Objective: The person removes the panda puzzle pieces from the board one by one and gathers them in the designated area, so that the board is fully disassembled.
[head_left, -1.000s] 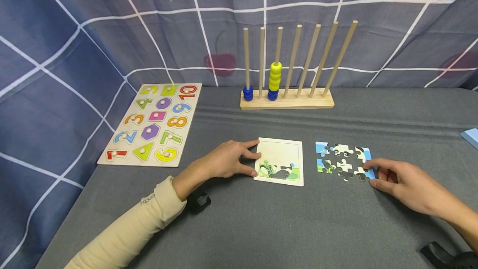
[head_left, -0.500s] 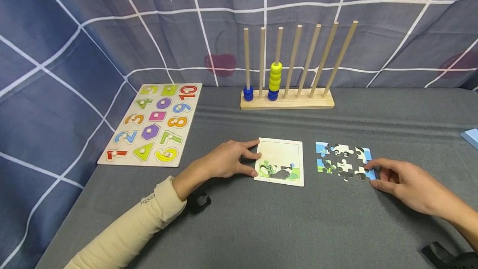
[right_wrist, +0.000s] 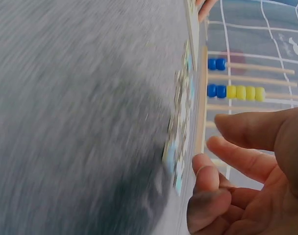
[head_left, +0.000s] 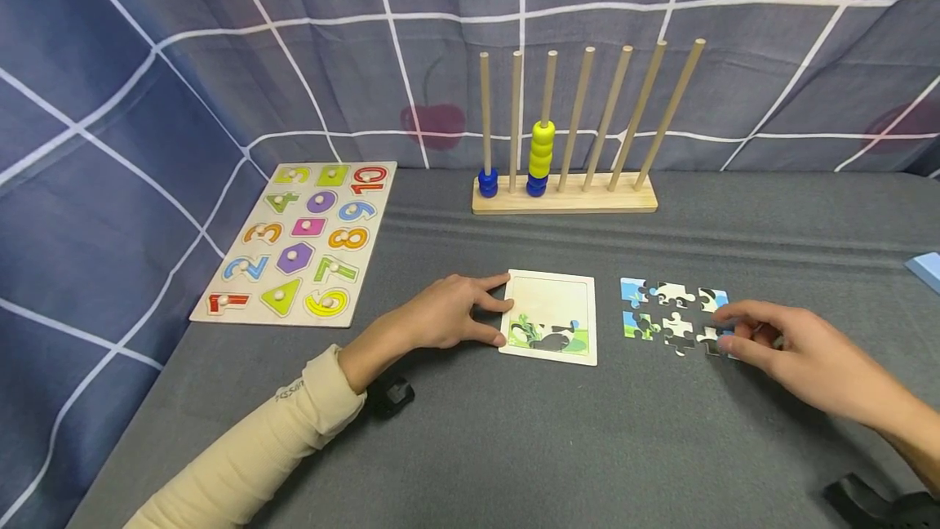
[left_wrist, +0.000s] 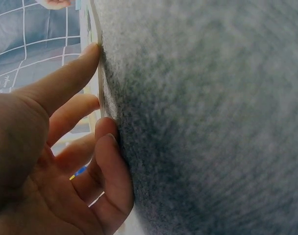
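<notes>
A white puzzle tray [head_left: 551, 300] lies on the grey cloth, with a few joined panda pieces [head_left: 547, 335] along its bottom edge. My left hand [head_left: 499, 308] rests against the tray's left edge with fairly straight fingers; the left wrist view shows those fingertips [left_wrist: 92, 51] touching the tray's rim [left_wrist: 101, 83]. Several loose jigsaw pieces [head_left: 671, 313] lie in two rows to the right of the tray. My right hand [head_left: 727, 330] hovers over the bottom-right piece with loosely bent fingers, partly hiding it. In the blurred right wrist view the pieces [right_wrist: 181, 142] lie flat, with nothing between the fingers [right_wrist: 212, 144].
A number peg board [head_left: 294, 243] lies at the left. A wooden rod rack [head_left: 565, 194] with blue and yellow beads stands at the back. A light blue object [head_left: 927, 268] shows at the right edge. Black items sit near my left forearm [head_left: 389, 394] and right forearm [head_left: 874, 504].
My right hand has shifted slightly left and up over the bottom-right loose piece, covering more of it. The left hand and tray have not moved.
</notes>
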A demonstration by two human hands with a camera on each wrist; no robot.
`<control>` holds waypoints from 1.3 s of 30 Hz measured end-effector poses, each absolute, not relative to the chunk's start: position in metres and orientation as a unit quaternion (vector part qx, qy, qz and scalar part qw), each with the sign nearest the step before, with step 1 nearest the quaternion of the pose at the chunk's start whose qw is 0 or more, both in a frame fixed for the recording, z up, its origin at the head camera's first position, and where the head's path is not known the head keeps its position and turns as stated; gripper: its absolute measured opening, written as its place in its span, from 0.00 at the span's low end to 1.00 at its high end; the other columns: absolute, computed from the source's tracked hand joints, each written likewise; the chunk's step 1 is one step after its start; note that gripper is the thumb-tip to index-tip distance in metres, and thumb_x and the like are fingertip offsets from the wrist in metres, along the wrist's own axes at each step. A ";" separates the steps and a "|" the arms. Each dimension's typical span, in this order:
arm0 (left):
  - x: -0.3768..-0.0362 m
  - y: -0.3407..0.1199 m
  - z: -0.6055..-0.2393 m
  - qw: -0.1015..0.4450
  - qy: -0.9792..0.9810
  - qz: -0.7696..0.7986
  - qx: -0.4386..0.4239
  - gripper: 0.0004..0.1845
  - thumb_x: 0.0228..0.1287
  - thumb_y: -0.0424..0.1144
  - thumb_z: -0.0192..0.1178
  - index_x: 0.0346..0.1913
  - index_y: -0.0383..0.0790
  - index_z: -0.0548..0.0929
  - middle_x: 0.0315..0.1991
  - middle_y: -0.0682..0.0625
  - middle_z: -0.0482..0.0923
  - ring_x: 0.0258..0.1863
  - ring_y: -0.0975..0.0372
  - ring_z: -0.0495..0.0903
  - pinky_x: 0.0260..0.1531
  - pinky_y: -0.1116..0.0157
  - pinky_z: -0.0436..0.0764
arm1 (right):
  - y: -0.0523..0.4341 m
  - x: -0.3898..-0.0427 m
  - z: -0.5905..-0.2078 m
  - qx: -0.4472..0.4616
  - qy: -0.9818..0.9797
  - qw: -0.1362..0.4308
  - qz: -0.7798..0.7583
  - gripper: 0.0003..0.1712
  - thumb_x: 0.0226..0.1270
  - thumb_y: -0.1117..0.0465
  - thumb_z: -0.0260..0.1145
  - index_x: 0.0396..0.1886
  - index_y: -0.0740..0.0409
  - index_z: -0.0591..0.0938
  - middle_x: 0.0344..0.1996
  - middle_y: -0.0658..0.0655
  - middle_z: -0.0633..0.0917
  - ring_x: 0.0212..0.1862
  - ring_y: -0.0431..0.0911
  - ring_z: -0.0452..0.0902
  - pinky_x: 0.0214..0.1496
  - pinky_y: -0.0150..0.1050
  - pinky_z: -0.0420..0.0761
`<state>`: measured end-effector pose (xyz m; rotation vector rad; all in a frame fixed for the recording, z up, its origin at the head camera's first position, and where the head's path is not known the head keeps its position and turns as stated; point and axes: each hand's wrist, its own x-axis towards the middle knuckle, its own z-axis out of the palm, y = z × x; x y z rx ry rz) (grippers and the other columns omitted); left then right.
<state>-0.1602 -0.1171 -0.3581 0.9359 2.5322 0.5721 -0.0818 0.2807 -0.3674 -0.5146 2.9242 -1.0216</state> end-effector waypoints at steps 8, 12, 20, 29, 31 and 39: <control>-0.161 -0.116 -0.357 0.194 0.903 0.203 0.324 0.30 0.57 0.48 0.72 0.62 0.45 0.81 0.73 0.49 0.62 0.69 0.51 0.65 0.64 0.51 0.66 | 0.227 -0.099 -0.358 -0.231 0.909 0.006 -0.348 0.11 0.62 0.68 0.70 0.44 0.55 0.85 0.27 0.41 0.78 0.30 0.36 0.72 0.29 0.31 0.70; -0.161 -0.117 -0.357 0.193 0.904 0.204 0.324 0.30 0.56 0.49 0.73 0.62 0.46 0.81 0.73 0.50 0.62 0.69 0.51 0.65 0.64 0.51 0.67 | 0.190 -0.109 -0.351 -0.257 0.899 0.036 -0.352 0.10 0.64 0.66 0.70 0.45 0.56 0.85 0.28 0.42 0.78 0.31 0.37 0.72 0.32 0.34 0.72; -0.162 -0.117 -0.357 0.191 0.902 0.200 0.331 0.29 0.58 0.50 0.71 0.62 0.46 0.80 0.73 0.50 0.62 0.66 0.54 0.68 0.60 0.54 0.70 | 0.133 -0.121 -0.357 -0.283 0.884 0.095 -0.359 0.14 0.63 0.66 0.69 0.49 0.62 0.84 0.27 0.45 0.77 0.28 0.38 0.70 0.31 0.37 0.72; -0.161 -0.118 -0.357 0.196 0.900 0.211 0.327 0.29 0.57 0.48 0.72 0.62 0.46 0.80 0.73 0.49 0.61 0.68 0.53 0.66 0.60 0.54 0.70 | 0.107 -0.121 -0.357 -0.310 0.905 0.103 -0.274 0.09 0.60 0.60 0.73 0.38 0.53 0.81 0.26 0.48 0.71 0.27 0.40 0.63 0.28 0.37 0.65; -0.161 -0.118 -0.357 0.196 0.899 0.214 0.327 0.29 0.57 0.48 0.72 0.62 0.45 0.80 0.73 0.49 0.61 0.68 0.53 0.66 0.61 0.54 0.70 | 0.105 -0.121 -0.358 -0.310 0.907 0.103 -0.265 0.09 0.60 0.60 0.73 0.37 0.51 0.80 0.26 0.48 0.71 0.26 0.41 0.63 0.28 0.38 0.64; -0.161 -0.118 -0.358 0.192 0.901 0.209 0.327 0.29 0.58 0.48 0.72 0.62 0.46 0.81 0.73 0.49 0.61 0.58 0.58 0.73 0.54 0.57 0.72 | 0.104 -0.118 -0.362 -0.303 0.906 0.096 -0.279 0.20 0.60 0.62 0.74 0.53 0.57 0.83 0.30 0.48 0.73 0.28 0.40 0.67 0.31 0.37 0.69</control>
